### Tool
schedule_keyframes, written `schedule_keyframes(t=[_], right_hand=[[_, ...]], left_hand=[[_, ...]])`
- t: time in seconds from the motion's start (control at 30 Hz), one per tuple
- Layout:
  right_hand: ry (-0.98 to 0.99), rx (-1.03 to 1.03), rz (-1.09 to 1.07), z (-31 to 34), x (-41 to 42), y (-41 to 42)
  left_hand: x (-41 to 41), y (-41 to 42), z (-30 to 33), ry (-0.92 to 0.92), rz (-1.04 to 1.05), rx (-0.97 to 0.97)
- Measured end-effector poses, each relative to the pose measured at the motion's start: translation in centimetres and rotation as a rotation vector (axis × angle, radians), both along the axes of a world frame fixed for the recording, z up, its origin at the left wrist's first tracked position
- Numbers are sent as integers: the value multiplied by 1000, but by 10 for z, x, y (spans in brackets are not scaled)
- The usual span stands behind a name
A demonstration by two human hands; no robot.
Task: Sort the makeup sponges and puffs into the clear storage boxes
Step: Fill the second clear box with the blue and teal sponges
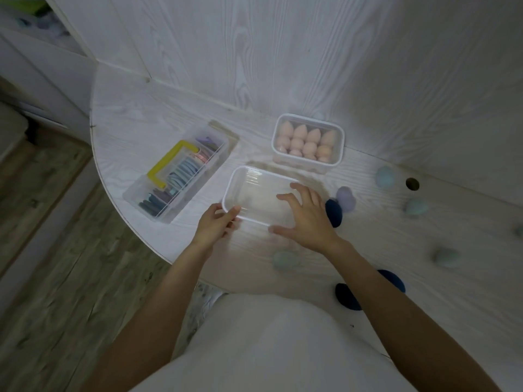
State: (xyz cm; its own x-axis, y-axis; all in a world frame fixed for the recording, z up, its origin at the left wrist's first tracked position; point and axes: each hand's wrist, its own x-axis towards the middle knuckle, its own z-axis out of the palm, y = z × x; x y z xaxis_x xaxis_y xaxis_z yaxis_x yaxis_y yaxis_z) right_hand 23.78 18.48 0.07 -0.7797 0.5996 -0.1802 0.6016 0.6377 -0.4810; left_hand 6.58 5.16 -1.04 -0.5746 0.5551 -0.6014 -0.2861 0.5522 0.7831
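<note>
head view: one clear box (308, 140) sat filled with peach sponges, a divided box (181, 176) held flat puffs. left hand (212, 225) pinched the empty box (259, 193); right hand (307, 219) hovered spread above it, holding nothing. blue, teal and purple sponges (345, 198) lay loose on the bench (396, 250), unsorted.

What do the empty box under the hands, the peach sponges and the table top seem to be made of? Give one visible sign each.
Empty box: likely clear glossy plastic; the table shows through it.
Peach sponges: probably soft matte foam; rounded teardrops with no shine.
Table top: white with wood grain lines, perhaps laminate or painted wood.
</note>
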Motion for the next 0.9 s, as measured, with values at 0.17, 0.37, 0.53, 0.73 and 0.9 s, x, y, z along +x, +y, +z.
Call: schedule_keyframes(t=[0.17, 0.37, 0.53, 0.73, 0.9], right_hand=[[178, 74, -236, 4, -19, 11], [9, -159, -433, -3, -40, 40], [-101, -590, -337, -3, -52, 53], [-69, -699, -394, -7, -62, 47], [-57, -717, -436, -5, -63, 46]], left_hand=[[-14, 12, 7, 152, -135, 25], [-26, 23, 4, 111, -177, 27], [-38, 24, -2, 33, -114, 62], [-38, 20, -10, 8, -35, 129], [-37, 24, -13, 10, -12, 123]])
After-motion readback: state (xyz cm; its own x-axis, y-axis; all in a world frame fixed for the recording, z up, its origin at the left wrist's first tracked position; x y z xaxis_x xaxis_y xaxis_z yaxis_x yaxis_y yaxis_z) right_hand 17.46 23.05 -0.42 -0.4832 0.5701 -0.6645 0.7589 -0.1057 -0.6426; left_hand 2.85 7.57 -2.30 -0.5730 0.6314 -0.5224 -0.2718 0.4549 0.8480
